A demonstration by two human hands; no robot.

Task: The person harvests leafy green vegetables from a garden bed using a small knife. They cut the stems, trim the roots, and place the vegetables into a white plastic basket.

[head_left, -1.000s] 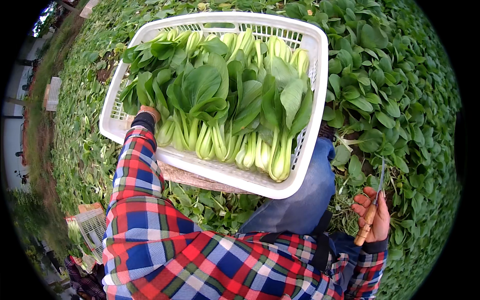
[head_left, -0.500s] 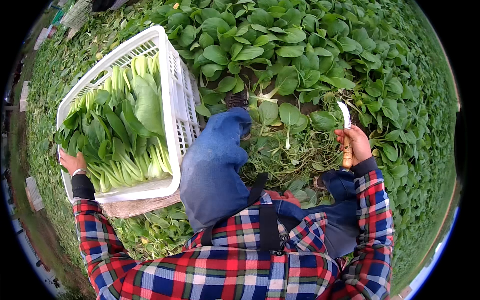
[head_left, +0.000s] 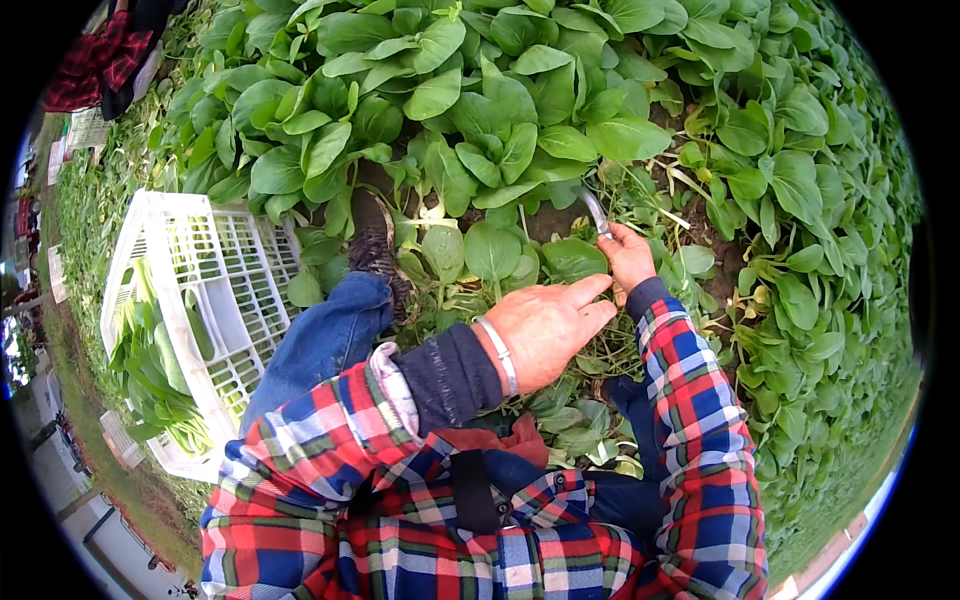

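Note:
My left hand (head_left: 540,330), with a bracelet at the wrist, is at the centre over cut stems and leaves, its fingers stretched toward my right hand and open, with nothing visible in them. My right hand (head_left: 630,260) is just beyond it, closed on the knife (head_left: 597,210); the curved blade points up among the bok choy plants (head_left: 500,150), and the handle is hidden by my fingers. Loose leaves (head_left: 490,255) lie on the ground by both hands.
A white plastic crate (head_left: 230,300) of cut bok choy stands at the left beside my bent, jean-clad knee (head_left: 315,345). Dense plants (head_left: 810,300) cover the right. A co-worker in red plaid (head_left: 95,65) is at the upper left, with other crates (head_left: 120,440) along the left.
My left hand has let go of the crate and moved right, beside my right hand. The crate now sits farther left in view. The knife has moved inward, toward the plants.

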